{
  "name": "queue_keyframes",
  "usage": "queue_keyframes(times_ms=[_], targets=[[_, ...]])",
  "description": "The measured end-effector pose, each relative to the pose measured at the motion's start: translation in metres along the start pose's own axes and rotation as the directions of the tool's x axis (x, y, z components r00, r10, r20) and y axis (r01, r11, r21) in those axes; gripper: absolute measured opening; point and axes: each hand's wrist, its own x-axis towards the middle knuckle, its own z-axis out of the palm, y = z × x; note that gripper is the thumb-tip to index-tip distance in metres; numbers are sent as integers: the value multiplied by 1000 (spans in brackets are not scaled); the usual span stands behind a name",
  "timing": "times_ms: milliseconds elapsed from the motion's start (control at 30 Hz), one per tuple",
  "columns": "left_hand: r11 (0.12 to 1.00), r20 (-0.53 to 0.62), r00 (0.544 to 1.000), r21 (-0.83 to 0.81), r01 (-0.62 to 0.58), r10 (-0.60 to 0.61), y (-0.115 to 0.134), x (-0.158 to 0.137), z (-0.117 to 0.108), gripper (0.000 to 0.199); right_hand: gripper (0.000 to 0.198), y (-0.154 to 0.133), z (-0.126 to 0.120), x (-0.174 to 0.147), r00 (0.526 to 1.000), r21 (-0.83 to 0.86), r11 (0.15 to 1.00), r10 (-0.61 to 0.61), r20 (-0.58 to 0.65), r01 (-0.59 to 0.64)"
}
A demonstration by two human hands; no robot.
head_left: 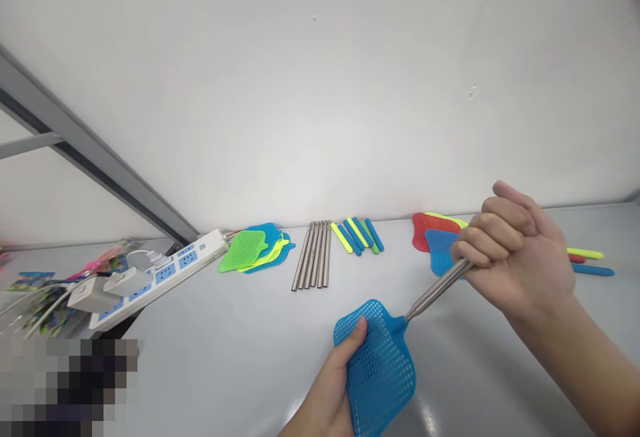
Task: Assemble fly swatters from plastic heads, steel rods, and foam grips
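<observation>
My left hand (pixel 333 387) grips a blue perforated fly swatter head (pixel 383 370), thumb on its face. A metal rod (pixel 435 290) runs from the neck of that head up and right into my right hand (pixel 510 250). The fingers of my right hand are wrapped round the rod's upper part, so its far end is hidden. Both hands are above the grey table (pixel 225 357). Behind my right hand lie a red swatter head (pixel 425 229) and another blue swatter head (pixel 443 250), with a yellow one partly covered.
Several metal rods (pixel 313 257) lie side by side near the wall. Right of them are several yellow, blue and green handles (pixel 357 234). Green, blue and yellow swatter heads (pixel 245 250) lie stacked beside a white power strip (pixel 165 277). A grey metal frame (pixel 95 137) slants at the left.
</observation>
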Motion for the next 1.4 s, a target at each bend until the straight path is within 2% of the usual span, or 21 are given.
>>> queue_keyframes(times_ms=[200,433,600,700,800,933,1100,1267,1400], targets=[[1000,12,1000,-7,-10,10,-1,1,-1,42,44,3,-1,1,999,25,999,-21,-27,22],[1000,28,1000,-21,-11,11,-3,2,-3,42,43,3,-1,1,1000,13,1000,-13,-3,13],[1000,74,997,-23,-20,22,-3,3,-6,42,42,3,-1,0,999,74,997,5,37,-7],[999,108,994,-36,-26,30,-2,5,-7,42,43,3,-1,1,1000,42,999,0,15,-1],[999,88,996,-37,-17,20,0,5,-6,43,43,4,-1,3,1000,19,1000,3,-26,-3],[999,75,997,-46,-20,23,1,5,-5,42,41,3,-4,6,999,113,993,47,-27,-44],[997,164,986,-72,-10,22,2,2,-4,45,40,1,-7,8,994,220,970,107,1,-105],[989,219,970,-120,-84,109,7,-1,-1,41,36,-2,-8,8,998,372,926,59,16,-61],[980,286,946,-169,-107,152,11,-4,1,39,34,-6,-5,7,999,394,918,28,34,-39]])
